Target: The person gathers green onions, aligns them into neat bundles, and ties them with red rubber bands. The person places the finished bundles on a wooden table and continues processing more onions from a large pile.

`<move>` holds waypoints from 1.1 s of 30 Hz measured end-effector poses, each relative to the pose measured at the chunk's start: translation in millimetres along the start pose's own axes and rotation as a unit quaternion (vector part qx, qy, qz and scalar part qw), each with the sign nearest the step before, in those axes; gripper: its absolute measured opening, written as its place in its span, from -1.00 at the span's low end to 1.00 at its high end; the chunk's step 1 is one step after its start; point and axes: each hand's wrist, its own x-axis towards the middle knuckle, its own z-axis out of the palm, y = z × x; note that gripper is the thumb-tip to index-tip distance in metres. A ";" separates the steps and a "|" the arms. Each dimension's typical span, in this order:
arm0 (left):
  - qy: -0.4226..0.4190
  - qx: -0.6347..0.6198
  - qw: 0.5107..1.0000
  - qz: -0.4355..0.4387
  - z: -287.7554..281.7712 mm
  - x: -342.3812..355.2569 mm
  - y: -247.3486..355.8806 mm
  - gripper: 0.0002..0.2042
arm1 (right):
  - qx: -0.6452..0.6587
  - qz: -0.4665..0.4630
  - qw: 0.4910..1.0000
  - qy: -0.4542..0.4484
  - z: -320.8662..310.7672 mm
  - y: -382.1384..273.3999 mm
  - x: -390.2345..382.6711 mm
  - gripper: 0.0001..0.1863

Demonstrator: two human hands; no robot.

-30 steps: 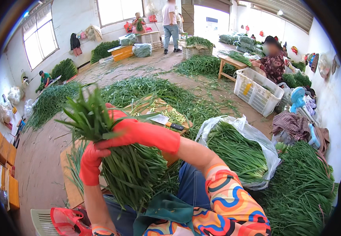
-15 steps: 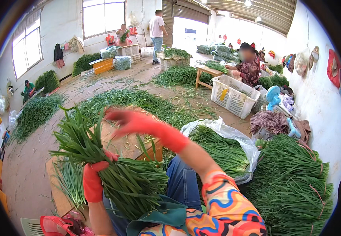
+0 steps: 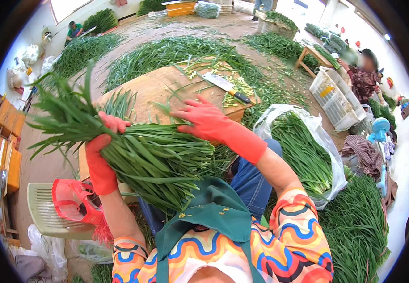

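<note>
One bunch of long green leaves [image 3: 166, 153] lies slantwise before my dark green apron [image 3: 214, 200]. My red-gloved left hand [image 3: 104, 137] grips it, fingers and thumb wrapped round; loose ends fan out past it, leftward. My right hand [image 3: 202, 118], gloved likewise, is spread over the bunch's upper side; cannot tell whether it touches. Clear plastic bag [image 3: 339, 172] of greens to my right. Ahead, a wooden table [image 3: 159, 92]; knife [image 3: 225, 86] lying toward its right side among cut bits. Beyond, a leaf heap [image 3: 176, 49] on the floor. Farther right, a white crate [image 3: 343, 106], then a seated person [image 3: 362, 85].
</note>
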 end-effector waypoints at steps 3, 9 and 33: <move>0.004 -0.012 1.000 0.019 -21.7 -9.0 14.0 -0.73 | 0.028 0.065 0.995 -0.065 28.9 19.2 -28.3 -0.74; -0.018 -0.028 0.999 0.030 -41.7 -14.9 27.8 -0.70 | -0.041 0.337 0.913 -0.226 114.5 77.2 -138.3 -0.86; 0.209 -0.120 0.970 -0.035 -179.8 -54.4 8.8 -0.77 | 0.730 0.197 0.515 -0.403 145.3 -65.4 -84.5 -0.47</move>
